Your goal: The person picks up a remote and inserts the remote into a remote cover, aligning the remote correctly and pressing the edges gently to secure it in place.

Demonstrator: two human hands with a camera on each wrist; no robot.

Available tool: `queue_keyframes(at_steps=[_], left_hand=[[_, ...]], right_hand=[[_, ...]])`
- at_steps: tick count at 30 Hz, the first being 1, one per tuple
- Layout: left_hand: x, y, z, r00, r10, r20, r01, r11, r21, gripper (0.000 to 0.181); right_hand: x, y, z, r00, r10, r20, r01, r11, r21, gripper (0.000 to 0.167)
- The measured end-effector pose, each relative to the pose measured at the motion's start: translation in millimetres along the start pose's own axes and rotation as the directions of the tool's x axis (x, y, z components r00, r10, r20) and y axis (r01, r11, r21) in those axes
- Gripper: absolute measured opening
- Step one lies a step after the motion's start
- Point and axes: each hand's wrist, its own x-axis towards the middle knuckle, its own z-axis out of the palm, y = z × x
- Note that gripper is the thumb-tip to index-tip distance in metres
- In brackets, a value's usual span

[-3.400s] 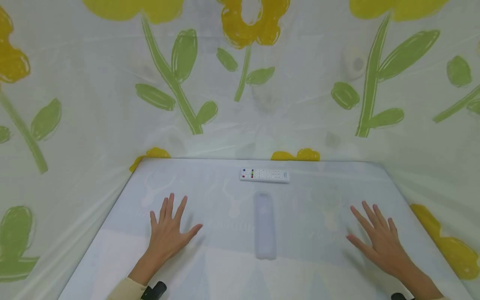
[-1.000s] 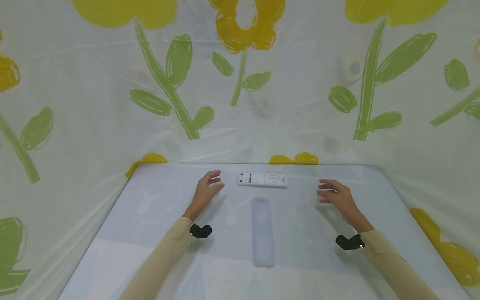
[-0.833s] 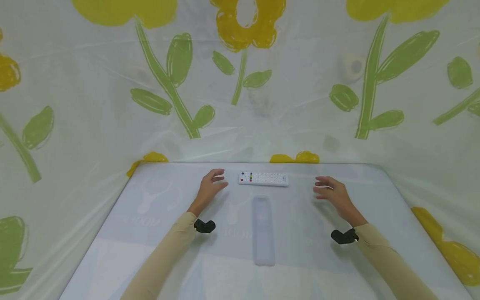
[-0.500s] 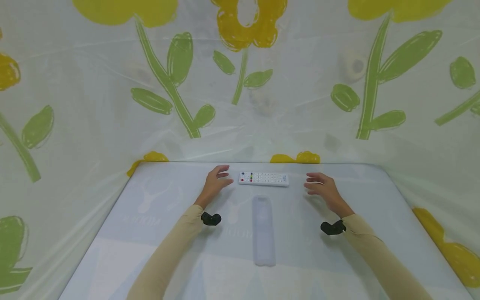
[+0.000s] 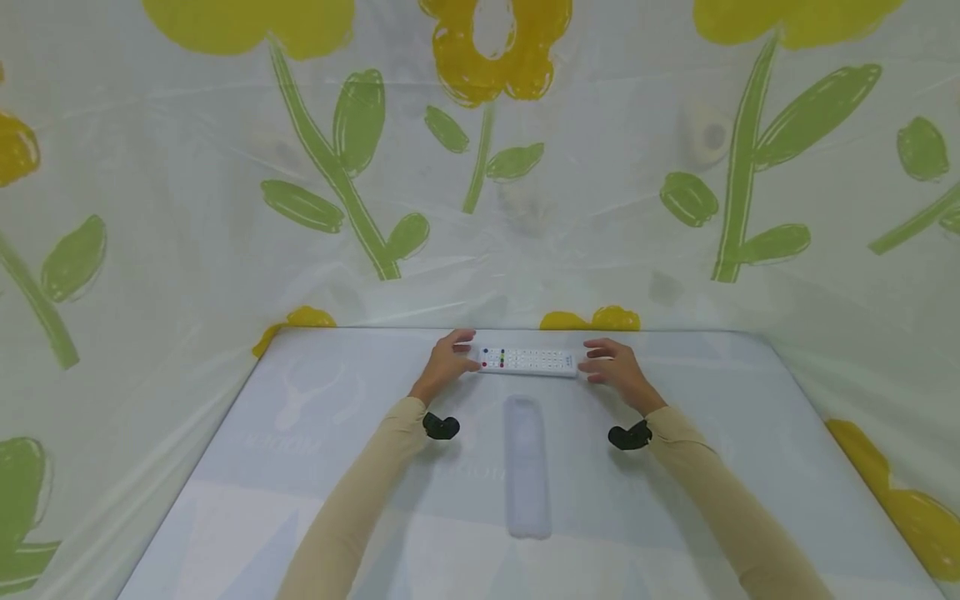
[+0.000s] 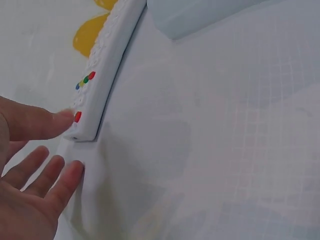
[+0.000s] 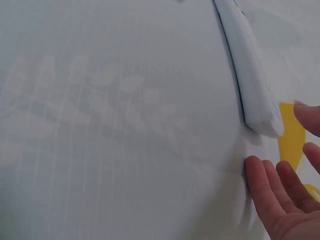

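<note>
A white remote (image 5: 528,362) with small coloured buttons lies crosswise near the table's far edge. At its left end is the left hand (image 5: 447,363), fingers apart and relaxed; in the left wrist view its thumb is over the end of the remote (image 6: 102,75) by a red button, and whether it touches cannot be told. The right hand (image 5: 617,369) is beside the other end, fingers loosely bent; the right wrist view shows a small gap between its fingers (image 7: 265,187) and the remote (image 7: 250,75). Nearer the front, a translucent, long shallow case (image 5: 527,467) lies lengthwise.
The white table (image 5: 247,467) has a faint printed pattern. Behind and beside it hangs a pale sheet (image 5: 585,250) with yellow flowers and green leaves. Dark bands with small devices (image 5: 441,427) are on both wrists.
Both hands, spread wide apart at first, have moved inward and forward to the two ends of the remote. The remote and the case have stayed in place.
</note>
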Motion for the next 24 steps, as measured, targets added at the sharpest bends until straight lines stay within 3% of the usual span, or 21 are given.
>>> queue_keyframes(at_steps=[7,13,24], left_hand=[[5.2,2.2,10.2,0.999,-0.050,0.017,0.048,0.997,0.066,0.062],[2.9,5.0,14.6,0.996,-0.075,-0.045,0.080,0.991,0.110,0.053],[5.8,1.5,16.9,0.996,-0.065,-0.060,0.070,0.995,0.077,0.051]], right_hand=[[7.8,-2,16,1.000,0.018,0.000,-0.018,0.999,-0.031,0.055],[13.9,-2,26,1.000,0.022,-0.017,-0.023,0.997,-0.073,0.055],[7.8,-4,25,0.999,0.027,-0.036,-0.031,0.994,-0.101,0.057]])
